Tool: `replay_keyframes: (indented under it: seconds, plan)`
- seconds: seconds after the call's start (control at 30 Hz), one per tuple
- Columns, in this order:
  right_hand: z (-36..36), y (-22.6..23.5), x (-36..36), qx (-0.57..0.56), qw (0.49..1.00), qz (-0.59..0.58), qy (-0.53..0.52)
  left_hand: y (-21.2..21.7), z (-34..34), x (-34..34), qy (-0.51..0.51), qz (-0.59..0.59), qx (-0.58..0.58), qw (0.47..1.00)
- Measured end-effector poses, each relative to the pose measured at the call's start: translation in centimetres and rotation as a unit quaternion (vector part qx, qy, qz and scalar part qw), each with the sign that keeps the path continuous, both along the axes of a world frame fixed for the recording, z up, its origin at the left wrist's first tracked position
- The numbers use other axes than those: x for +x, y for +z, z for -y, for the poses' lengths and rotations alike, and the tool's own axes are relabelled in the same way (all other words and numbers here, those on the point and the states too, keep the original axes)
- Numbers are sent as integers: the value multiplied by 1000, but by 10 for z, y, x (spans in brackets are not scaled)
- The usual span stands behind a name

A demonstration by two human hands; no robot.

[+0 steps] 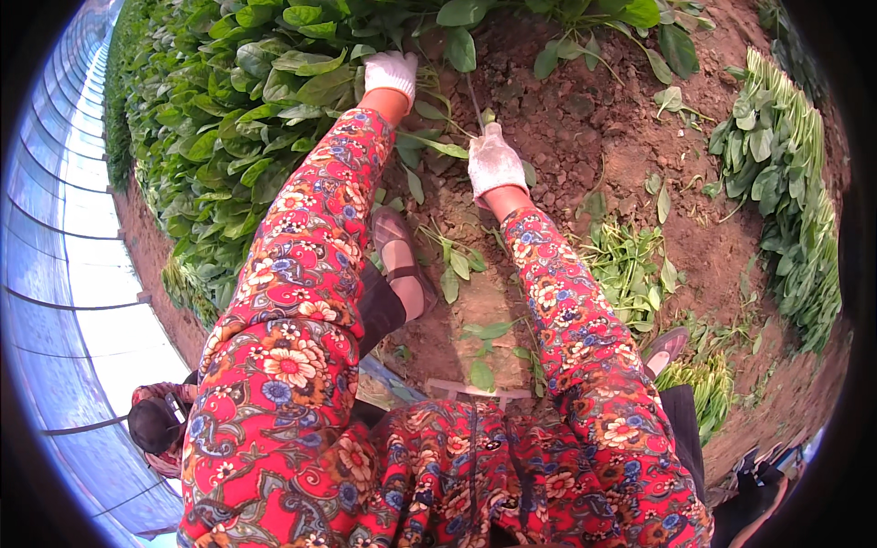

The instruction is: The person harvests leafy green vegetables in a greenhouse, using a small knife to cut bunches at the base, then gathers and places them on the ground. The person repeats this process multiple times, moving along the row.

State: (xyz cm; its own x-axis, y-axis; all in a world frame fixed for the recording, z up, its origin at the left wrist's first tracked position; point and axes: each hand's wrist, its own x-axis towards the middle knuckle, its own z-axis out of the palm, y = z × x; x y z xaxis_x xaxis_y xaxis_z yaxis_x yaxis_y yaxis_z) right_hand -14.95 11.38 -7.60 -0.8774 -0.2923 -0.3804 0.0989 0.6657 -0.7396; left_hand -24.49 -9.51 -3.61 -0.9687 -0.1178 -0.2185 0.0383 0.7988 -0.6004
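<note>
**Fingers closed on a stalk, low over bare soil**

Fingers of the white-gloved right hand (494,163) curl shut around a thin pale plant stalk (475,102) rising from the reddish-brown crumbly soil (585,119). White-gloved left hand (391,71) reaches into the dense row of broad green leafy plants (228,110); its finger spread is hidden. Both red floral-print sleeves (301,237) run up from below. Cut green leaf bundles (786,183) lie along the right. Brown strapped shoe (402,260) rests between the arms.
</note>
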Motion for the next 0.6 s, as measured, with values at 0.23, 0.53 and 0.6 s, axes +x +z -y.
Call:
replay_keyframes:
  seconds: [0.23,0.53,0.6]
  plan:
    - [0,-11,54,-72,991,104,-39,1,3,10,3,-12,9,1000]
    - [-30,-5,47,-76,993,32,-90,-1,19,32,5,-68,48,997]
    - [-20,-4,22,-71,995,10,-67,1,18,35,10,-64,54,996]
